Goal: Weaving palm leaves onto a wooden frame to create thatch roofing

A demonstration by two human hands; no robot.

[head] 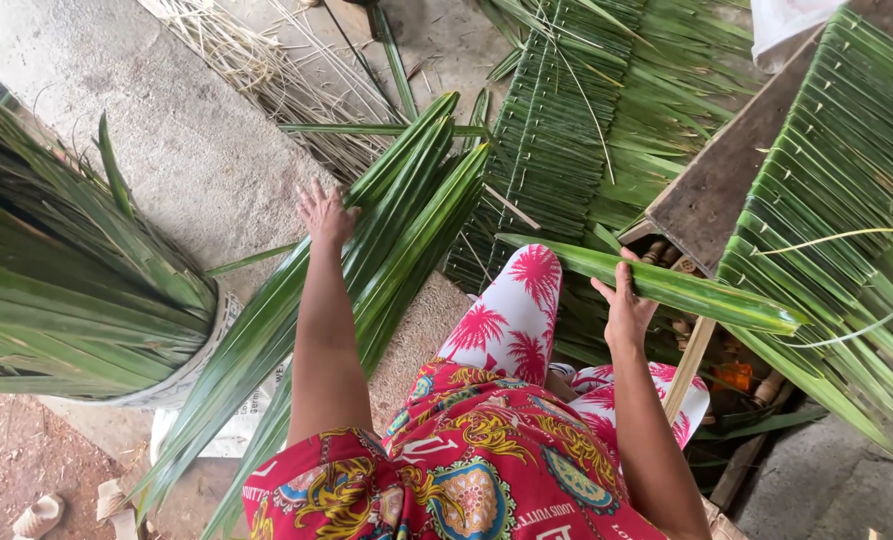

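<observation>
My left hand (pixel 326 213) reaches out with fingers spread and rests on a bundle of long green palm leaves (pixel 407 230) lying on the concrete floor to my left. My right hand (pixel 627 305) grips a single folded green palm leaf (pixel 687 290), held across my lap and pointing right. Below both arms are my knees in white trousers with a pink palm print and a red patterned top.
A tied sheaf of green leaves (pixel 67 300) fills the left side. Stitched panels of folded leaves lie ahead (pixel 557 140) and at right (pixel 847 180) over a wooden plank (pixel 717 180). Dry thin sticks (pixel 267 70) are scattered on the floor at the back.
</observation>
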